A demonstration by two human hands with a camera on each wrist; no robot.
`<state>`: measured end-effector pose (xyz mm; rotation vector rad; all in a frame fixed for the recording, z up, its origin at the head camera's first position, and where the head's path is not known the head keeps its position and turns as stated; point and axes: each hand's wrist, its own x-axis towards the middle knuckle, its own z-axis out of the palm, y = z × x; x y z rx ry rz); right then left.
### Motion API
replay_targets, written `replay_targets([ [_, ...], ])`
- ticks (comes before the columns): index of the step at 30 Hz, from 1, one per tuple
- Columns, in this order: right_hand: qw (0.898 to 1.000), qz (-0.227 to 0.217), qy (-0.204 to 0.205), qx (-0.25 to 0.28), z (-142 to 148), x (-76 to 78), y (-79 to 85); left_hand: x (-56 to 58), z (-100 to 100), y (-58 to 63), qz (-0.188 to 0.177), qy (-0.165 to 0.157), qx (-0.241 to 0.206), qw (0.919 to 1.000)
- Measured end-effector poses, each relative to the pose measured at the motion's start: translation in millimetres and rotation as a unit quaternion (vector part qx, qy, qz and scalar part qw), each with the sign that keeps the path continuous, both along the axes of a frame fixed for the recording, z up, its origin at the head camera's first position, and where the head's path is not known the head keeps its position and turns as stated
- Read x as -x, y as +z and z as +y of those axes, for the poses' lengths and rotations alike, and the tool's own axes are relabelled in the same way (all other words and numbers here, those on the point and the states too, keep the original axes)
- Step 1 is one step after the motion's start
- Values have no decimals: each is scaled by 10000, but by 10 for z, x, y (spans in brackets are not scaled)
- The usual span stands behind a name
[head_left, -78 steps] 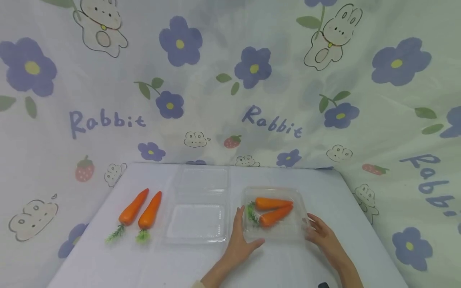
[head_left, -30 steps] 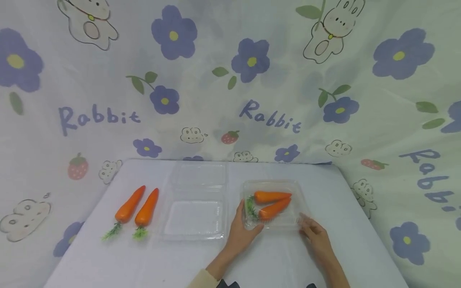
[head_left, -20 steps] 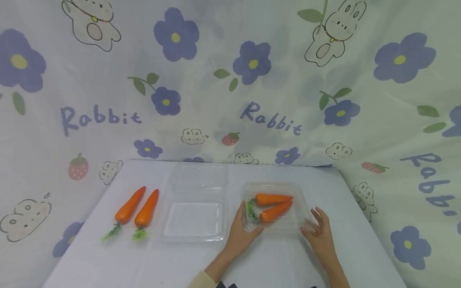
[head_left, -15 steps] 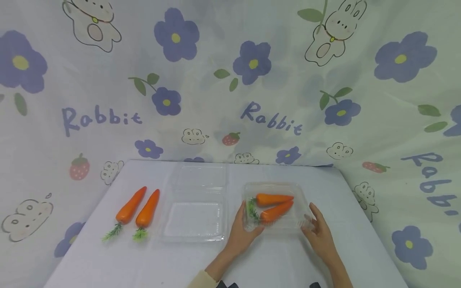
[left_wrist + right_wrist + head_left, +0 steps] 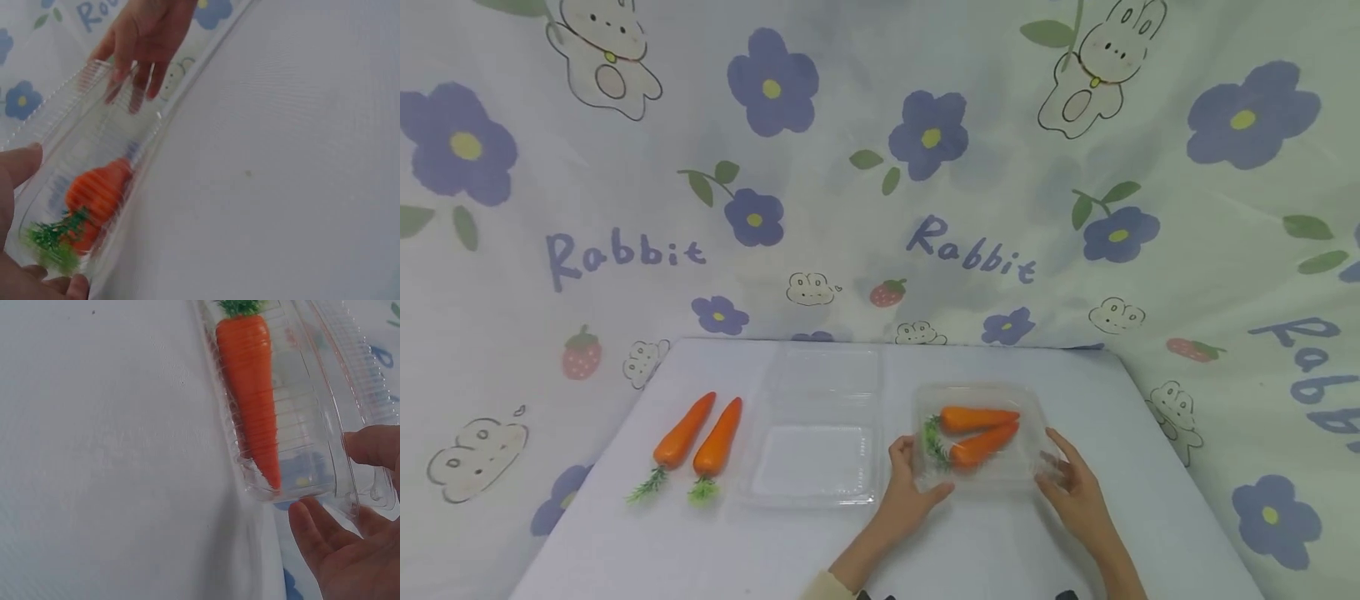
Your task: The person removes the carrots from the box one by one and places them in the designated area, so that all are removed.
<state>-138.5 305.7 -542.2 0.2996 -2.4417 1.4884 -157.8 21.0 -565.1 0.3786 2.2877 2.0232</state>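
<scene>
Clear box [image 5: 1000, 478] | between left hand [image 5: 907, 493] and right hand [image 5: 1081, 500] | touching both

Clear plastic container [image 5: 1033, 457], ribbed walls: left end is gripped by left hand [image 5: 904, 496], right end is held by right hand [image 5: 1081, 504] | farther carrot [image 5: 973, 419] and nearer carrot [image 5: 981, 447], both orange: are held inside on their sides, tips pointed right, set close together | green leafy tops [image 5: 935, 442]: are bunched at left end
</scene>
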Motion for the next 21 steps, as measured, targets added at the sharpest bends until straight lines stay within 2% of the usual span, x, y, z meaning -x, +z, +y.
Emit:
replay_targets([
  [8,9996,265,-64,-12,-90,-56,189,16,-81,-8,-30,-323,-205,9993],
  [13,9993,377,28,-34,4,-1,65,12,-70,-7,61,-475,-360,9982],
  [15,9991,420,81,-49,1,-9,101,1,-65,-3,60,-522,-411,9978],
  [20,9990,441,101,-30,-92,-66,287,-18,-75,15,-7,-451,-452,9980],
  [21,9991,415,84,-40,-92,-62,277,-19,-78,21,-19,-425,-438,9981],
])
